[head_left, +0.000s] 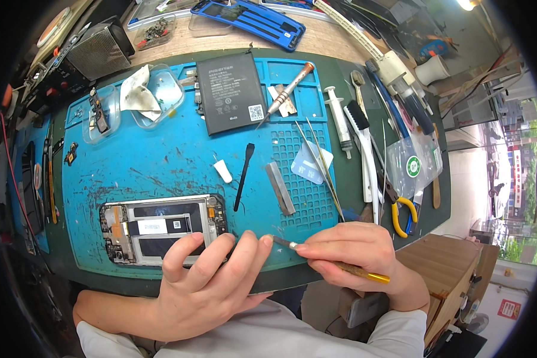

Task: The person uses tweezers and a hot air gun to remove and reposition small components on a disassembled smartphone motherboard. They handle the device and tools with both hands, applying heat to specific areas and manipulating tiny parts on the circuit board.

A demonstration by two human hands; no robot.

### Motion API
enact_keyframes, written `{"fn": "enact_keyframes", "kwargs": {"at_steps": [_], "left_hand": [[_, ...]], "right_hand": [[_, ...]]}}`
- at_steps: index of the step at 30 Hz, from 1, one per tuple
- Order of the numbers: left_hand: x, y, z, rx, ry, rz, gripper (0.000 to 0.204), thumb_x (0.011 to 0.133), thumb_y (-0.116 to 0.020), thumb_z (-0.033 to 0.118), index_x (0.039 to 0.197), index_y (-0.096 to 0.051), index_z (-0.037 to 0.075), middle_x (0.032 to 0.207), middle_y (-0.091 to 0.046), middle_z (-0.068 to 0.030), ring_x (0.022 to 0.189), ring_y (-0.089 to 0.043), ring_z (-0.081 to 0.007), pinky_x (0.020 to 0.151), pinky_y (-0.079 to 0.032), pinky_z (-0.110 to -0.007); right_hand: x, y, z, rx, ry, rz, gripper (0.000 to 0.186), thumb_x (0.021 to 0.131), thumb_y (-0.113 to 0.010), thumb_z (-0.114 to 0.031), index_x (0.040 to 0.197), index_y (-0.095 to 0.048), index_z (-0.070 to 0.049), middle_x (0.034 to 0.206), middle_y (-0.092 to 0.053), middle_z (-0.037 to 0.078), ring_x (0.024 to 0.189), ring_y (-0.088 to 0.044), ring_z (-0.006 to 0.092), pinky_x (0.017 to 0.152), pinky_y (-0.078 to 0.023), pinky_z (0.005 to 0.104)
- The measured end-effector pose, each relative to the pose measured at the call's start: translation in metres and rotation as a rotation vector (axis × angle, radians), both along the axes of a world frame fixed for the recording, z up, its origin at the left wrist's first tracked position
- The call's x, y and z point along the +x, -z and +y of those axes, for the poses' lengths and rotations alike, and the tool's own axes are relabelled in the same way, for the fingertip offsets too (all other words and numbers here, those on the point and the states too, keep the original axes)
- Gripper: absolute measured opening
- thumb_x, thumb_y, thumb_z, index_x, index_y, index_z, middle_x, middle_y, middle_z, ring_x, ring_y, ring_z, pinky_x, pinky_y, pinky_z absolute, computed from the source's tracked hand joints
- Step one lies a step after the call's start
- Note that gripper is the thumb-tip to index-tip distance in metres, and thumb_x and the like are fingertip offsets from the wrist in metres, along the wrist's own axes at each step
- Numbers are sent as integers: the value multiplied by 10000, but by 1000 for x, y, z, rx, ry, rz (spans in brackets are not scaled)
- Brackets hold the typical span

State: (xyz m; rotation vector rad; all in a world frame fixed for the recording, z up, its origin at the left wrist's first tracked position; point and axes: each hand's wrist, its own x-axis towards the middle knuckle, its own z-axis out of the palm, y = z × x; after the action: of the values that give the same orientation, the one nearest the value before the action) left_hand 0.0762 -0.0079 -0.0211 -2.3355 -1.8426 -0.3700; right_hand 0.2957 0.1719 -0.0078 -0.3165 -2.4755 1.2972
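Note:
In my right hand [355, 253] is a slim craft knife with a brown and gold handle [364, 273], held like a pen. Its short blade points left. My left hand [212, 292] has its fingers spread, and one fingertip meets the blade's tip; whether something tiny lies there I cannot make out. Partly behind my left fingers lies an opened phone [161, 210] with its inner frame and boards exposed. Beyond the hands, a black flat strip [243, 179], a small white cap [222, 172] and a grey metal bar [280, 188] lie on the blue mat [161, 167].
A black phone battery [230, 92], a screwdriver [289, 92] and tweezers [321, 161] lie farther back. Clear trays [101, 113] stand at the left. Along the right are a syringe [339, 119], brushes [364, 137] and yellow-handled pliers [403, 215]. A blue phone case [250, 21] is at the back.

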Motion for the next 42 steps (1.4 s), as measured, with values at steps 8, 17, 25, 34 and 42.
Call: {"fn": "enact_keyframes", "kwargs": {"at_steps": [8, 17, 25, 34, 42], "left_hand": [[0, 0, -2, 5, -41, -52, 610, 817, -776, 535, 1265, -781, 120, 1325, -646, 2, 1228, -548, -162, 1114, -365, -440], [6, 1, -3, 45, -44, 77, 574, 876, -715, 536, 1246, -772, 100, 1308, -675, -16, 1228, -583, -171, 1140, -404, -440], [7, -7, -3, 24, -33, 133, 710, 862, -648, 649, 1264, -754, 74, 1320, -650, -46, 1245, -571, -189, 1153, -394, -449], [13, 0, -5, 41, -60, 139, 793, 882, -604, 694, 1311, -738, 41, 1341, -625, -65, 1267, -544, -213, 1157, -390, -473], [18, -1, -3, 19, -95, 113, 853, 862, -602, 711, 1364, -706, 29, 1333, -614, -76, 1286, -523, -221, 1166, -380, -486]], "right_hand": [[0, 4, -2, -15, 22, 34, 337, 861, -799, 20, 1195, -783, -10, 1038, -794, 140, 867, -779, 278, 737, -627, 347], [2, 5, -6, 8, 59, 68, 303, 882, -778, 21, 1186, -772, 16, 1039, -786, 154, 868, -776, 282, 752, -623, 339], [0, 5, -7, 73, 52, 79, 311, 876, -782, 26, 1185, -769, 9, 1049, -780, 149, 878, -771, 285, 771, -619, 344], [3, 11, -12, -37, 135, 133, 308, 839, -742, 43, 1143, -787, 18, 1009, -787, 147, 810, -755, 254, 724, -588, 330], [1, 7, -7, 153, 15, 126, 335, 797, -744, 40, 1127, -793, 5, 976, -786, 133, 778, -741, 246, 690, -571, 335]]}}
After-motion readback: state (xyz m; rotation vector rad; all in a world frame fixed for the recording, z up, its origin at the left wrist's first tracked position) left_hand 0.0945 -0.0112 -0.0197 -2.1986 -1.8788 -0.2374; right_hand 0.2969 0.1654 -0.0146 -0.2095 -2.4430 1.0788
